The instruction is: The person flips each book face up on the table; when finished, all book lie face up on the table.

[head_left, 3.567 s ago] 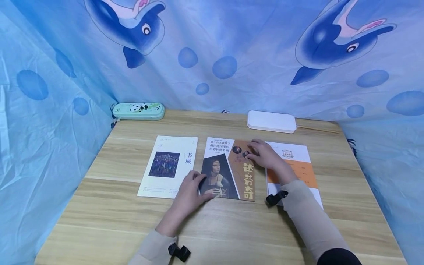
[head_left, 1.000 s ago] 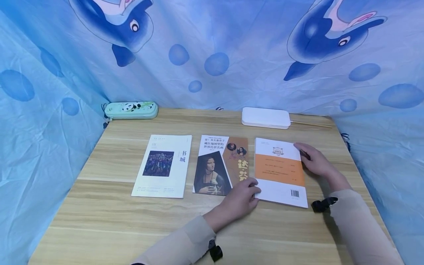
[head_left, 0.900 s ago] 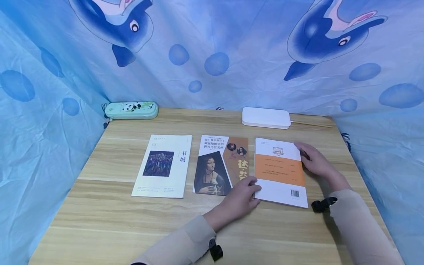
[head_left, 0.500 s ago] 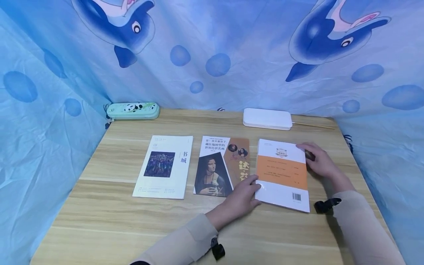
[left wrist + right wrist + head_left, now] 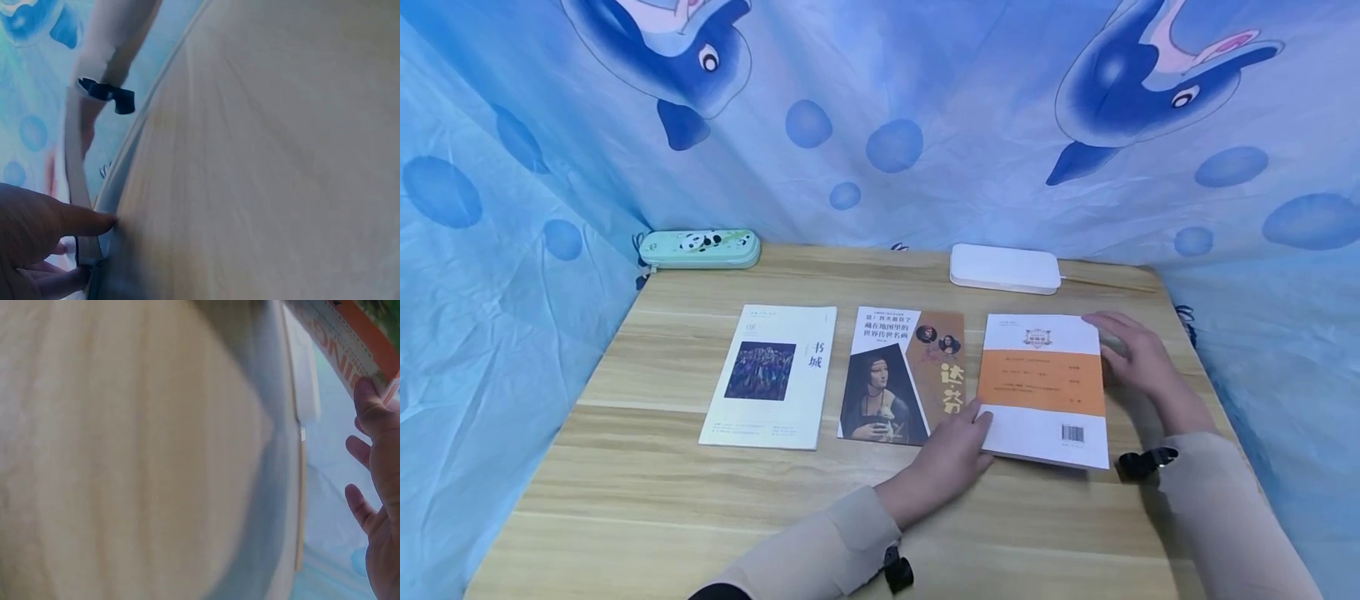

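At the right of the row in the head view is a white-and-orange book (image 5: 1041,379), back cover up with a barcode. My left hand (image 5: 943,462) pinches its lower left edge, and my right hand (image 5: 1138,358) holds its upper right corner. From the left wrist, the left thumb (image 5: 90,222) lies at the book's edge (image 5: 76,162). In the right wrist view the printed underside (image 5: 350,347) shows raised off the table, with the right thumb (image 5: 370,403) against it and other fingers spread. The left hand overlaps the brown-and-white art book (image 5: 883,375) with a painted portrait.
A cream magazine (image 5: 767,375) with a dark picture lies at the left of the row. Along the back of the wooden table (image 5: 700,517) are a mint pencil case (image 5: 700,250) and a white box (image 5: 1004,268) with a thin stick (image 5: 1108,283). Blue dolphin-print cloth (image 5: 887,75) hangs behind.
Both hands went from the art book to the orange-and-white book. Since half a second ago its near edge has risen, with shadow beneath, and the right hand has shifted slightly right.
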`<state>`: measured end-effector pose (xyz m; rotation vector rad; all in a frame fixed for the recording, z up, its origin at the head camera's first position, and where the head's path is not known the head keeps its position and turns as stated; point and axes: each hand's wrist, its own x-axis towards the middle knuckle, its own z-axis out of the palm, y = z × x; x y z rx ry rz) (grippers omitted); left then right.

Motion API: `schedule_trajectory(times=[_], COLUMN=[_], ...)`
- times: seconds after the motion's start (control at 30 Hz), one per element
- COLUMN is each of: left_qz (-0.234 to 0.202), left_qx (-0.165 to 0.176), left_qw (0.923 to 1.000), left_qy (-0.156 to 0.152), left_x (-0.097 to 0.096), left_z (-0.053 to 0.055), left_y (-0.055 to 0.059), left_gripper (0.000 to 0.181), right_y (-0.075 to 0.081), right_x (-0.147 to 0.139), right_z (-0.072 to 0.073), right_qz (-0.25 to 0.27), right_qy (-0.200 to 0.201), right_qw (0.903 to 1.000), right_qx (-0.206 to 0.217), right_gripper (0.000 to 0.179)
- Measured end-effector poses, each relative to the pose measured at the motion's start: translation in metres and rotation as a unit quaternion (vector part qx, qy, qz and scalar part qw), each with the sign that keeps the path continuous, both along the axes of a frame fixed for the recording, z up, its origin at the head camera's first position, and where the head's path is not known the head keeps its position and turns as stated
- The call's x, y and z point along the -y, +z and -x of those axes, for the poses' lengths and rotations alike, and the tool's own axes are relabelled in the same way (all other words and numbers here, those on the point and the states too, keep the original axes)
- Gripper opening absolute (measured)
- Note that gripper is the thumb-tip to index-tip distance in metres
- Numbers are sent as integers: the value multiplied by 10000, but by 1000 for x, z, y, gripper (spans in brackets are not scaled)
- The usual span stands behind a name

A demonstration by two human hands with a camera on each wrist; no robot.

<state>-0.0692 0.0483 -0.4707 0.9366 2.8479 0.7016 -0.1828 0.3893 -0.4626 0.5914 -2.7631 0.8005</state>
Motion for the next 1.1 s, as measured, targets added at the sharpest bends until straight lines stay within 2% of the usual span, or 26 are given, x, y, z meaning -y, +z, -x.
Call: schedule_trajectory(times=[0.13,0.2,0.27,0.4,0.57,0.63,0.8,1.0,1.1], left_qz=[-180,-389,-616,-1077,-1574,-1785,-2293,-2359,-2439], left_qx=[-484,-653,-747,-731,-686,-618,-139,137,408], left_qw=[9987,9971,9953,9915,9850,9817,9725,9709,9683], left_qy=[9,28,48,72,144,223,378,380,357], left_x=[4,6,8,13,17,19,22,23,22], left_z=[1,2,4,7,10,11,12,11,10], left_y=[-1,0,2,5,12,15,21,23,22], left_gripper=[48,49,49,50,51,50,44,31,26], right_y=[9,12,16,25,38,43,53,70,70], right_x=[2,1,0,1,5,7,13,29,30], right_z=[-1,-1,-1,-2,-5,-5,-6,-14,-13], right_qz=[110,257,538,1162,1792,1996,2222,2383,2294], right_qy=[5,-51,-17,219,393,334,-34,-337,-524], right_qw=[9979,9964,9957,9915,9814,9778,9743,9705,9719], right_qx=[-637,-801,-756,-541,-567,-536,-369,-146,-110], right_gripper=[56,55,54,48,35,31,30,32,34])
